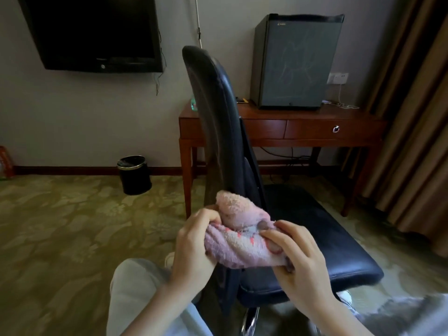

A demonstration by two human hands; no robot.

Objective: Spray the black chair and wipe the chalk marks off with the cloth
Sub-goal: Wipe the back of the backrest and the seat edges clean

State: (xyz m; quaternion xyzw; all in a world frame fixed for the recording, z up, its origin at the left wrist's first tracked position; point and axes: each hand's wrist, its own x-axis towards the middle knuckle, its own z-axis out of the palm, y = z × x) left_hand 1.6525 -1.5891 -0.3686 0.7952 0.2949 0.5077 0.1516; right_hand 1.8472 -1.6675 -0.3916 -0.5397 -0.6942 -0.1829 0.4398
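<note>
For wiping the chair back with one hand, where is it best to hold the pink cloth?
Probably the bunched lower part, from below, where the left hand and right hand pinch the cloth now. Its rounded upper fold stands free toward the chair back, ready as a wiping pad.

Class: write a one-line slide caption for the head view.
The left hand and right hand grip a pink cloth by the black chair; desk and mini fridge behind.
</note>
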